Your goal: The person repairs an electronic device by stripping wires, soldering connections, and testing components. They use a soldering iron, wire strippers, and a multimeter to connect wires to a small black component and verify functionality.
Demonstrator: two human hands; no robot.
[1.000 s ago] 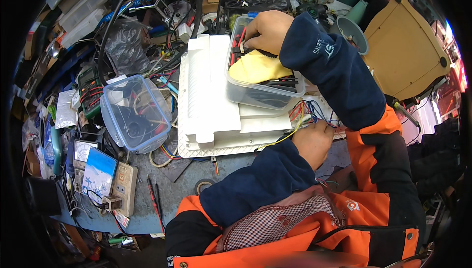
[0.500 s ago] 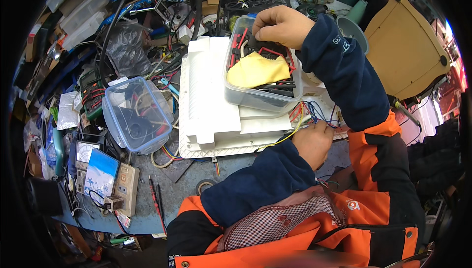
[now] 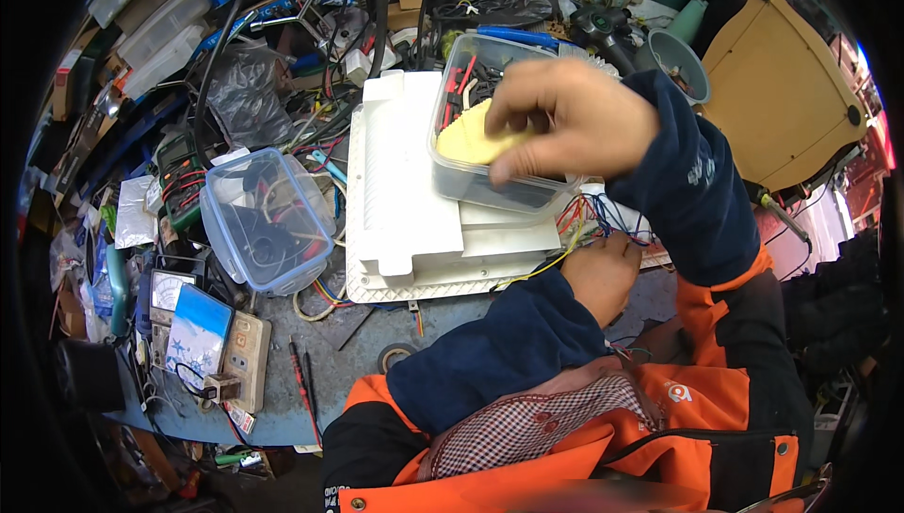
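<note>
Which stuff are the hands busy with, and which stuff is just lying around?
In use:
right hand over the clear tub with a yellow piece
left hand at the coloured wires
white panel underneath

Lying about:
second clear tub
meter
tape roll
grey funnel

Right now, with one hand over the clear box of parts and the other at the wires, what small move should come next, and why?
Probably lift the right hand straight up a little. Its fingers pinch the yellow pad inside the clear box, among red and black leads. The left hand rests on the coloured wires beside it, so a sideways pull might drag them.
</note>
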